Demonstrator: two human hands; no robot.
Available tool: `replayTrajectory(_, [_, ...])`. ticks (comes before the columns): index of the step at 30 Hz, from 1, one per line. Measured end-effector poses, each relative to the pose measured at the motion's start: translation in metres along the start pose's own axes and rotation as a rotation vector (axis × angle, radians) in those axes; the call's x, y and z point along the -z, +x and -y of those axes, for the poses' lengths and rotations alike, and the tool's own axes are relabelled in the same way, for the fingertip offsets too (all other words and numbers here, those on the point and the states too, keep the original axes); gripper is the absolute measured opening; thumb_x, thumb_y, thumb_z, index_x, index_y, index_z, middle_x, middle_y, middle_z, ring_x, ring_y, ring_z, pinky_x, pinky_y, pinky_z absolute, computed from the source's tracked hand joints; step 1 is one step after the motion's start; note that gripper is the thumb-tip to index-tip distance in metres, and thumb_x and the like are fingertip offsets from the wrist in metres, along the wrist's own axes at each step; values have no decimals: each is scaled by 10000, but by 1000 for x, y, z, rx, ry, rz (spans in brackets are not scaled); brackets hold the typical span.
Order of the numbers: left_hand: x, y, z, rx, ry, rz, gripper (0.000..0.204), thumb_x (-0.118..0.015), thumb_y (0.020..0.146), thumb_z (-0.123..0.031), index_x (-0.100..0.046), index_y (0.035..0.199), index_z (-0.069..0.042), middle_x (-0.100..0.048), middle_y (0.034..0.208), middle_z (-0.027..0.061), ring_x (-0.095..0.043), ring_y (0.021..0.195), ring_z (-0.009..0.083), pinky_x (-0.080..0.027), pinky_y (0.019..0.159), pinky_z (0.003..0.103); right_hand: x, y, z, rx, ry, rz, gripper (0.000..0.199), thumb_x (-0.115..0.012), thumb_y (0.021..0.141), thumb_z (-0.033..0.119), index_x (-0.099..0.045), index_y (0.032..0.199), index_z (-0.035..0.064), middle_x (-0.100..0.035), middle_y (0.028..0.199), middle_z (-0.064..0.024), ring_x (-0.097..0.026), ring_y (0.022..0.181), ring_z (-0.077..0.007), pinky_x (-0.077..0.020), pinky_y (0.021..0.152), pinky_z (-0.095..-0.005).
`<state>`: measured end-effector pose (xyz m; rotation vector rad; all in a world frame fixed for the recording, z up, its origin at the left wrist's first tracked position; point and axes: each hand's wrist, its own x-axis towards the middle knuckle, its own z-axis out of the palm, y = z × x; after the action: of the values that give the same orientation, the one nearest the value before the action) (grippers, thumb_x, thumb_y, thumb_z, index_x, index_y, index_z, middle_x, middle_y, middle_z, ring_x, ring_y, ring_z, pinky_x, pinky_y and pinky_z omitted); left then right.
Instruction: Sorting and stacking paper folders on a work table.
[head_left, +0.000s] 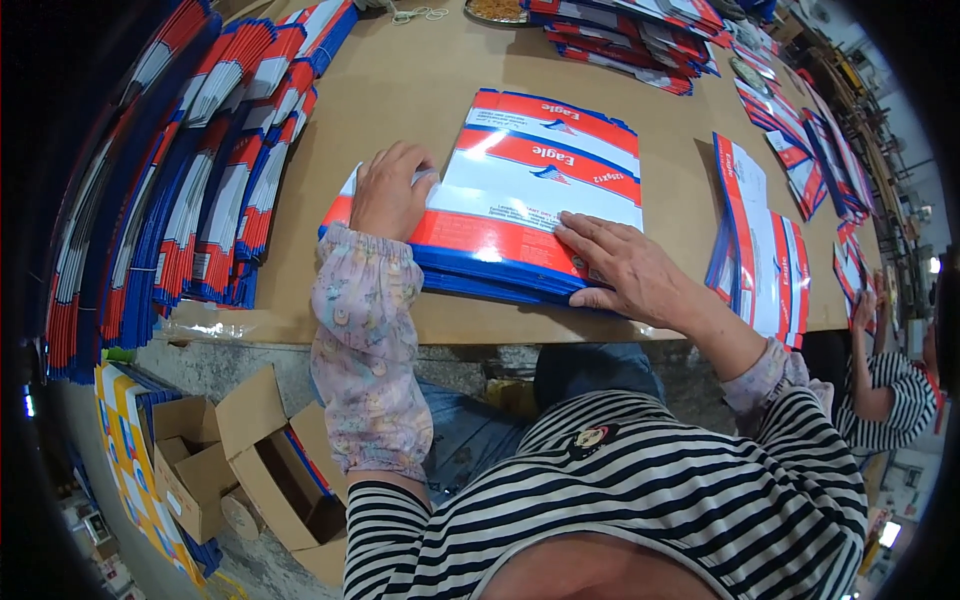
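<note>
The work in hand appears to be squaring up or handling a stack of flat printed cartons (520, 195), red, white and blue, that lies at the near side of the desk (375, 95), right in front of the person. As a judgement, the next move calls for even pressure from both sides, so that the glossy sheets do not slide over one another and the layered near edge stays aligned.

The left hand (392, 192) is at the left side of the stack, its fingers bent and curled over; whether they pinch a sheet or only rest against it, I cannot tell. The left forearm, in a pale patterned sleeve cover (368, 320), comes up from the near side almost straight.

The right hand (632, 268) lies open at the near right corner, palm down, fingers stretched together toward the far left across the top carton, the thumb apart from them by the near edge. It looks to be pressing rather than gripping. Its forearm slants in from the near right.

Banded carton bundles (225, 150) stand to the left, and a smaller carton pile (765, 255) lies to the right
</note>
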<state>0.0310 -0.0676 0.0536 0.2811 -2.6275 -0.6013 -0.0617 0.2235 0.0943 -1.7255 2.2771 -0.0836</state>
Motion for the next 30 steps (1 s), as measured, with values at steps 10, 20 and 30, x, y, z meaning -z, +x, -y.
replayTrajectory(10, [33, -4, -36, 41, -127, 114, 168, -558, 850, -129, -568, 901, 30, -585, 882, 154, -580, 843, 288, -446, 784, 333, 4, -15, 0, 104, -45, -137, 560, -468, 900, 214, -282, 1407, 66, -323, 1441, -151, -314, 1335, -308, -268, 1097, -448])
replayTrajectory(20, [19, -9, 15, 117, -222, -104, 279, -540, 873, -206, -639, 1023, 7, -622, 1061, 170, -587, 998, 303, -430, 886, 377, 77, -119, -65, -509, -197, -618, 526, -344, 843, -73, -349, 1365, -10, -412, 1363, -229, -394, 1280, -325, -309, 1064, -376])
replayTrajectory(30, [-4, -5, -3, 98, 90, 139, 249, -566, 859, -220, -655, 1028, -61, -579, 1051, 102, -502, 1075, 265, -356, 941, 399, -25, -129, -136, -803, -56, -202, 526, -491, 908, 190, -331, 1355, -35, -338, 1397, -253, -336, 1299, -366, -296, 1068, -406])
